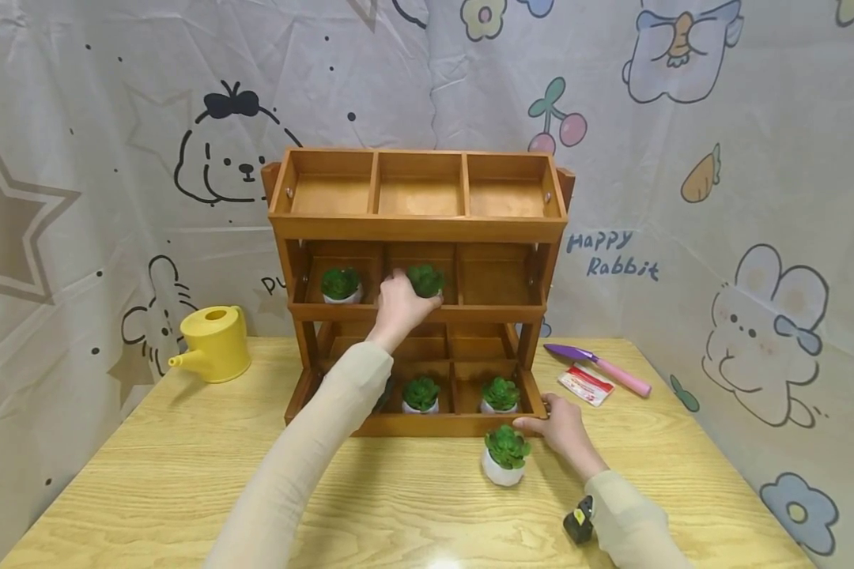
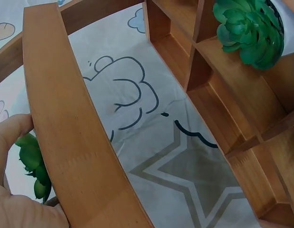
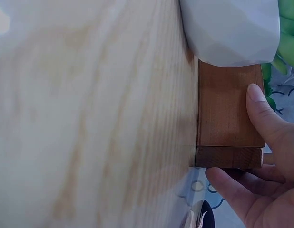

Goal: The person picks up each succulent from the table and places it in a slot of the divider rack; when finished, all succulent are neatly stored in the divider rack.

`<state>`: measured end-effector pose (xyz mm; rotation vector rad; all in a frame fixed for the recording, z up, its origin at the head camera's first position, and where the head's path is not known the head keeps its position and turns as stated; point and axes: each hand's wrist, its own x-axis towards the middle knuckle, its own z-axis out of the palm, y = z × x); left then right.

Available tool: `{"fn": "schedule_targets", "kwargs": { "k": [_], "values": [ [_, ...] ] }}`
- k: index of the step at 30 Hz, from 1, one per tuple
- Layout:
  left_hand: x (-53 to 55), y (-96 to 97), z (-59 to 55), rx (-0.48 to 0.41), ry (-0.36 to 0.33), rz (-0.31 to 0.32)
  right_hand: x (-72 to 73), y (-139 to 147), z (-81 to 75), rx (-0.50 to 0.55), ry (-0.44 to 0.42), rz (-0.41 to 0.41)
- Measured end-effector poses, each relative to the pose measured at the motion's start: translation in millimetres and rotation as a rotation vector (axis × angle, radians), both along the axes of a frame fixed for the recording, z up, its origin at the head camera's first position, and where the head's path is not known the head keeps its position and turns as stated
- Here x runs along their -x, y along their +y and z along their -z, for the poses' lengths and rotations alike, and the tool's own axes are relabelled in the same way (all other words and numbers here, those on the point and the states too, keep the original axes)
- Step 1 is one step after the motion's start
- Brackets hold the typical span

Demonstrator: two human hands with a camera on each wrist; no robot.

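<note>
A brown wooden three-tier shelf stands on the table, its tiers divided into compartments. At the middle tier, my left hand holds a potted succulent in the centre compartment, thumb and fingers around its pot, which is mostly hidden. The left wrist view shows that hand behind the tier's front board. My right hand grips the lower right front corner of the shelf; in the right wrist view its thumb lies on the front board. Just left of it, another potted succulent stands on the table.
Another potted succulent sits in the middle tier's left compartment. The bottom tier holds a centre succulent and a right succulent. A yellow watering can stands left; a purple-and-pink trowel and red-white packet lie right.
</note>
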<state>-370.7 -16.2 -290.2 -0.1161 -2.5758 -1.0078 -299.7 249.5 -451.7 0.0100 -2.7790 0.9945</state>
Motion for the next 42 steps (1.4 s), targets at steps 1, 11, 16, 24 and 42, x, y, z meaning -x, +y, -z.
{"fn": "schedule_targets", "kwargs": {
  "k": [1,11,16,24,42],
  "values": [
    [0.0,0.2,0.3,-0.01,0.005,0.001,0.1,0.0,-0.3,0.0,-0.002,0.001],
    [0.3,2.1,5.4,-0.2,0.065,0.049,0.1,0.5,-2.4,-0.006,-0.008,0.006],
    [-4.7,-1.9,14.0,-0.28,0.278,0.088,-0.6,1.1,-2.7,-0.005,-0.007,0.006],
    [-34.3,4.4,49.7,-0.183,0.583,0.243,-1.0,1.4,-2.1,-0.005,-0.002,0.004],
    [-92.0,44.8,135.0,0.394,0.172,0.686,-1.2,-0.8,-0.7,-0.002,0.024,0.002]
  ]
}}
